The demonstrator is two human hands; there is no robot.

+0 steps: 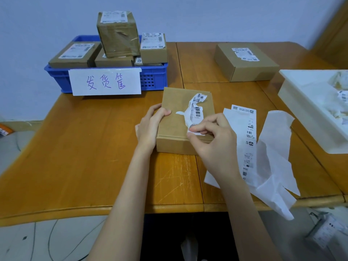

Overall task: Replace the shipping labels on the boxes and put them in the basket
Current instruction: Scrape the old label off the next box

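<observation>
Cardboard box (180, 125): flat on counter (75, 147), centre, near front edge. Left hand (150, 125): grip curled over box's left edge, steadying. Right hand (212, 140): grip pinching torn label (194, 112), partly peeled, upper end curling free above lid. Fresh label strip (246, 136) and backing paper (275, 147): right of box. Blue basket (154, 78): rear left, holds labelled boxes. Second box (244, 61): rear right. White tray (310, 102): far right.

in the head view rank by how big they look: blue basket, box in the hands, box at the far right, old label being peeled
1. Blue basket
2. and 3. Box in the hands and far box: they look alike, and the held one is nearer, so no ranking.
4. Old label, clearly the smallest.
</observation>
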